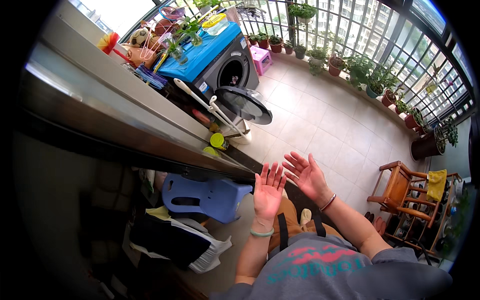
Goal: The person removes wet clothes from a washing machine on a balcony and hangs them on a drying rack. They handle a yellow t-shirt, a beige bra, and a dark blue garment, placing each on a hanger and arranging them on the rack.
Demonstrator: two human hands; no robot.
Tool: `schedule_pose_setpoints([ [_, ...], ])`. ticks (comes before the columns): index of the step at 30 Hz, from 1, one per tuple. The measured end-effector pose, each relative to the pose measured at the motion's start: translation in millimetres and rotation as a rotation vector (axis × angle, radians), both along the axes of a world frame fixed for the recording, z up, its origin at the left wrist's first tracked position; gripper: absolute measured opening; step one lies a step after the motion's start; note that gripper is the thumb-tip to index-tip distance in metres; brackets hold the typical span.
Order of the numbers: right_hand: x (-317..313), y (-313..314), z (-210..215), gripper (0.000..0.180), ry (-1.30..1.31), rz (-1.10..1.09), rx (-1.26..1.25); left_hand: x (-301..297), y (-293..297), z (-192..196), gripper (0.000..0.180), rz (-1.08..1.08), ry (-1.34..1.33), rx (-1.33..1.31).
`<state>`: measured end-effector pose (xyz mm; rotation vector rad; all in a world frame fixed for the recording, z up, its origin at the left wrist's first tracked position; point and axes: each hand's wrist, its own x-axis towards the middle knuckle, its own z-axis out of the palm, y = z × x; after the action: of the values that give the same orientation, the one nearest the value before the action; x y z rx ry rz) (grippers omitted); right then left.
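My left hand (268, 193) is raised before me, palm up with its fingers apart, and holds nothing. A pale green bangle (262, 233) circles that wrist. Close beside it, my right hand (308, 176) is also palm up, fingers spread and bare of any object; a thin dark bracelet (327, 202) sits on its wrist. Neither hand touches anything. Ahead and to the left stands a dark front-loading washing machine (203, 83), its round door (244, 105) swung wide. Something small shows inside the drum (233, 75), too small to name.
A blue plastic chair (205, 200) and a white bag (216, 255) lie to my left. White-handled cleaning tools (205, 102) lean near the doorway. Potted plants (357, 69) line the railing. A wooden chair (400, 186) and shoe rack (440, 220) stand right. A pink stool (261, 60) sits beyond the washer.
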<state>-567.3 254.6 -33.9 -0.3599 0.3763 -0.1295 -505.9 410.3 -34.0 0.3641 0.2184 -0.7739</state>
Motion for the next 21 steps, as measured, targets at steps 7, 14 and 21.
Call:
schedule_pose_setpoints([
  [7,94.7,-91.5,-39.0,0.058,0.039,0.013,-0.008,92.9,-97.9,-38.9,0.041,0.019,0.064,-0.044],
  [14,264.6,-194.8,-103.3,0.057,0.182,0.007,0.046,257.0,-211.6,-106.0,0.04,0.056,0.189,0.055],
  [21,445.2,-273.4,-161.4,0.055,0.165,0.056,0.086,437.9,-294.1,-157.3,0.036,0.087,0.148,0.196],
])
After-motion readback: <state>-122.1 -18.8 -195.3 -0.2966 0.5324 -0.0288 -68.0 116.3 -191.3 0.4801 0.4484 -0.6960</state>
